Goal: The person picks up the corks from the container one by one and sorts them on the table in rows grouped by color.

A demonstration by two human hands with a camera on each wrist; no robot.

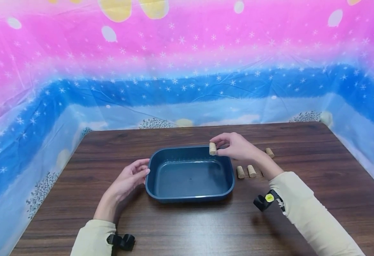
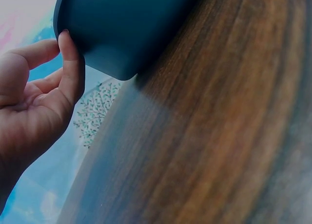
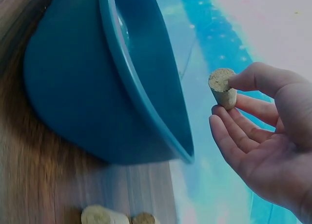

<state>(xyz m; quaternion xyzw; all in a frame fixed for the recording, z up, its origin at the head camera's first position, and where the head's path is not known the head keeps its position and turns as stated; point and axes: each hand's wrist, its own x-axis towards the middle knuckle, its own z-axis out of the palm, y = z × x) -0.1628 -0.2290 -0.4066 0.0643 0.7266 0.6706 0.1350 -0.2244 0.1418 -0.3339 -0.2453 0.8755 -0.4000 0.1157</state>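
Note:
A dark blue rectangular plastic basin (image 1: pixel 190 197) with rounded corners sits on the table, and no object shows on its visible floor. At its left end my left hand (image 1: pixel 131 181) pinches the rim between thumb and fingers; the left wrist view shows this hand (image 2: pixel 44 87) at the basin's edge (image 2: pixel 112 33). My right hand (image 1: pixel 238 146) holds a tapered cork stopper (image 1: pixel 212 149) above the basin's far right corner. Seen from the right wrist, thumb and fingertips grip the cork (image 3: pixel 223 87), which is apart from the basin wall (image 3: pixel 73 82).
Right of the basin, two corks (image 1: pixel 240 172) lie side by side on the brown wooden table (image 1: pixel 187 227). Another cork (image 1: pixel 270 153) lies farther back, and one beside the right forearm is mostly hidden. A printed pink and blue cloth (image 1: pixel 187 85) hangs around the table.

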